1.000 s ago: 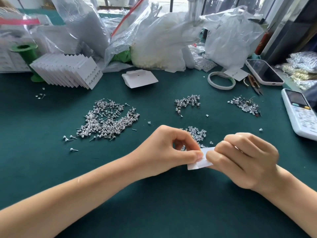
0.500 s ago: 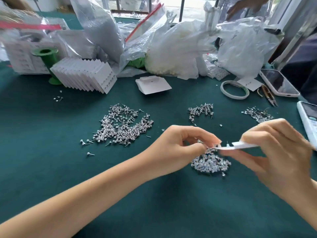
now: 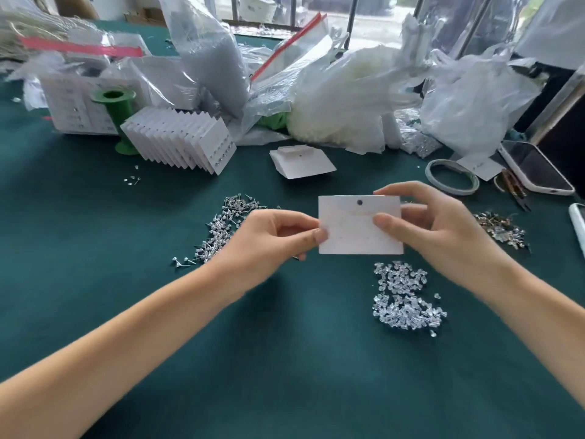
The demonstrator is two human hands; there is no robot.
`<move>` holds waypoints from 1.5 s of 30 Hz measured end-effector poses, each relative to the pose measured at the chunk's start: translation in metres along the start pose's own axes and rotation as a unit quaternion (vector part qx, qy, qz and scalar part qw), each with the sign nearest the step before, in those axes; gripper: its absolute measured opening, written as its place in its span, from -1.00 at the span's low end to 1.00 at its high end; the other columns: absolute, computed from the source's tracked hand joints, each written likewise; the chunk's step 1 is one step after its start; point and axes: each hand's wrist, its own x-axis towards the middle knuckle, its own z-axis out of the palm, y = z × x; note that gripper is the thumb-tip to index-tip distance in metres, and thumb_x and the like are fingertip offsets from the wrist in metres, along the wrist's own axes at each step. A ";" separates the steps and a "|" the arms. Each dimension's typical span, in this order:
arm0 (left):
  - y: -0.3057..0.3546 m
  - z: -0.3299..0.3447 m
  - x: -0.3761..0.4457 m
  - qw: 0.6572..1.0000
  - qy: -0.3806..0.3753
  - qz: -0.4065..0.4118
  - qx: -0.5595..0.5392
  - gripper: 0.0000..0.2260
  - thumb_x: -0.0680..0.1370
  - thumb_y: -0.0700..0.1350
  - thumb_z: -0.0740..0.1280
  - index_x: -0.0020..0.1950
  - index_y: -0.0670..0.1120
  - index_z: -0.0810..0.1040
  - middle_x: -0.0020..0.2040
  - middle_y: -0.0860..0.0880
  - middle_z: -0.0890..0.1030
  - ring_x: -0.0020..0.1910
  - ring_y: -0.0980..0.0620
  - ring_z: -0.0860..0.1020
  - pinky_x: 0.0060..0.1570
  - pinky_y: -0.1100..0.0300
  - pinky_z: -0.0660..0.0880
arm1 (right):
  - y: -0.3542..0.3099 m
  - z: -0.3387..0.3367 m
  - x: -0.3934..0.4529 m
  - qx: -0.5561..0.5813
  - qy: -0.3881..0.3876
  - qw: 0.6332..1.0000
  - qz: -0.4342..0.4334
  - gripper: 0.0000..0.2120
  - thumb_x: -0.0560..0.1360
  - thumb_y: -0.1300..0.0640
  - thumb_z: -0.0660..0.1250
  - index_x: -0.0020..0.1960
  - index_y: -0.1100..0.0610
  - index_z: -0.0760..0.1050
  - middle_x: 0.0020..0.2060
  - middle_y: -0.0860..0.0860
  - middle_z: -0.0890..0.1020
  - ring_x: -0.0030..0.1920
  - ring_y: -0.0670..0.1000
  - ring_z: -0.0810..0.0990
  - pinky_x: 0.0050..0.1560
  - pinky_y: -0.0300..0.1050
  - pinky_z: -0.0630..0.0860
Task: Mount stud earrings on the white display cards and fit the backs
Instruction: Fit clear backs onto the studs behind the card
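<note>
White display card (image 3: 354, 239) held upright above counter (image 3: 285, 359), centre of scene, hang hole at top edge. Left hand (image 3: 272, 242) pinches card's left edge; right hand (image 3: 443, 229) pinches right side, thumb on face.

Stud pile (image 3: 228, 226) on counter left of card, partly behind left hand; clear backs (image 3: 406, 296) near-right, just below card.

Risks (judgement):
- thin card may bend or crease under two-sided pinch;
- small backs may roll, scatter if brushed;
- stud may miss pre-punched hole.

Writing: faint marks on card face, illegible. No brand readable.
</note>
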 end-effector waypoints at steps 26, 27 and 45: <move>-0.024 -0.068 0.007 0.894 0.175 0.180 0.372 -0.18 0.34 0.07 0.50 0.49 -0.01 0.17 0.23 0.03 0.52 0.17 0.09 0.44 0.18 0.34 0.28 | 0.011 0.060 0.048 -0.234 -0.079 0.967 -0.065 -0.87 0.46 0.18 0.41 -0.08 -0.04 0.58 -0.25 -0.13 0.60 -0.23 -0.06 0.51 -0.07 -0.06 0.50; -0.025 -0.068 0.007 0.897 0.173 0.176 0.366 -0.19 0.34 0.07 0.50 0.49 0.01 0.17 0.23 0.04 0.52 0.17 0.08 0.44 0.17 0.32 0.30 | 0.011 0.062 0.047 -0.243 -0.076 0.964 -0.073 -0.89 0.46 0.14 0.43 -0.07 -0.05 0.58 -0.24 -0.15 0.58 -0.23 -0.10 0.49 -0.06 -0.07 0.50; -0.027 -0.054 -0.001 0.896 0.144 0.174 0.382 -0.26 0.33 0.12 0.48 0.44 0.04 0.25 0.19 0.04 0.54 0.16 0.08 0.46 0.21 0.24 0.33 | 0.000 0.052 0.043 -0.184 -0.052 0.979 -0.071 -0.83 0.41 0.28 0.47 -0.25 0.03 0.59 -0.33 -0.06 0.66 -0.30 -0.13 0.60 -0.17 -0.28 0.52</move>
